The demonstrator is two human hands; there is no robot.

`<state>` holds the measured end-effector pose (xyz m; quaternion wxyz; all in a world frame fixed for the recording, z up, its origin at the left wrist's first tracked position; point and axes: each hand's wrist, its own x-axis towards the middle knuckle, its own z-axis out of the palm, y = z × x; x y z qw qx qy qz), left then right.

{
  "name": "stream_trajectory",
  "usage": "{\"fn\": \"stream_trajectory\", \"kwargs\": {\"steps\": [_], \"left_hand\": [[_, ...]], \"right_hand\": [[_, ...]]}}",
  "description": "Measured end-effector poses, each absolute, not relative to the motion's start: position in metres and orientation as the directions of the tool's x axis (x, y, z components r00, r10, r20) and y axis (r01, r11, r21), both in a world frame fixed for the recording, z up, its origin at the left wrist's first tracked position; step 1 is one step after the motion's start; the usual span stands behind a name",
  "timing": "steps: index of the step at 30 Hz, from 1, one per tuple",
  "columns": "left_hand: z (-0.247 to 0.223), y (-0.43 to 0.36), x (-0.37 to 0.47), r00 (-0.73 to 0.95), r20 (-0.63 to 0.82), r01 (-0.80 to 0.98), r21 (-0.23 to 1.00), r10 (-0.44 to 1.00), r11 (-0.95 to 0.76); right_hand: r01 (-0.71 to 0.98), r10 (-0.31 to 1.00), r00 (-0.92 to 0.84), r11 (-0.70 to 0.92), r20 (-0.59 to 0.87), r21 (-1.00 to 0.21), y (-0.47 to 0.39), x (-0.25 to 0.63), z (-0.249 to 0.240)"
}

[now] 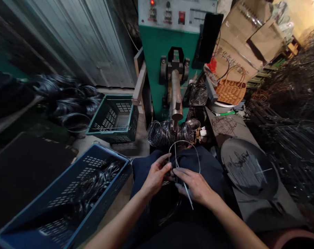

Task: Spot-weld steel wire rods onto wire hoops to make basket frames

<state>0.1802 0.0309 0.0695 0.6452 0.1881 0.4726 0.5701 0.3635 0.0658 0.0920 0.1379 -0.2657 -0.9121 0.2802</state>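
Note:
A thin wire hoop [199, 155] with a straight wire across it stands upright between my hands, over my lap. My left hand [156, 174] is closed on the hoop's left side, thumb and fingers pinched together. My right hand [192, 183] is closed around a few straight wires [188, 197] that slant down below its fingers. Both hands' fingertips nearly meet near the middle of the hoop. Just beyond them, the green machine [157, 65] holds a thick metal cylinder [176, 93] above a bundle of wire rings [159, 134].
At left are a blue crate [94, 148] with wire rings and a green crate [133, 121]. On the right bench [250, 211], a round pan [234, 145] holds short wires. Behind it sits a wicker basket [231, 92]; stacked wire frames [289, 121] lie farther right.

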Motion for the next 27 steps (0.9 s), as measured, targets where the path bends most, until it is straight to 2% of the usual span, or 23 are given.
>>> {"fn": "stream_trajectory", "kwargs": {"steps": [13, 27], "left_hand": [[0.068, 0.039, 0.175, -0.001, -0.374, -0.665, 0.692, 0.927, 0.279], [0.071, 0.051, 0.183, -0.053, -0.329, -0.644, 0.733, 0.943, 0.219]], "right_hand": [[0.406, 0.545, -0.833, 0.718, 0.095, -0.566, 0.075, 0.363, 0.1], [0.406, 0.528, -0.844, 0.743, 0.094, -0.532, 0.088, 0.365, 0.112]]}}
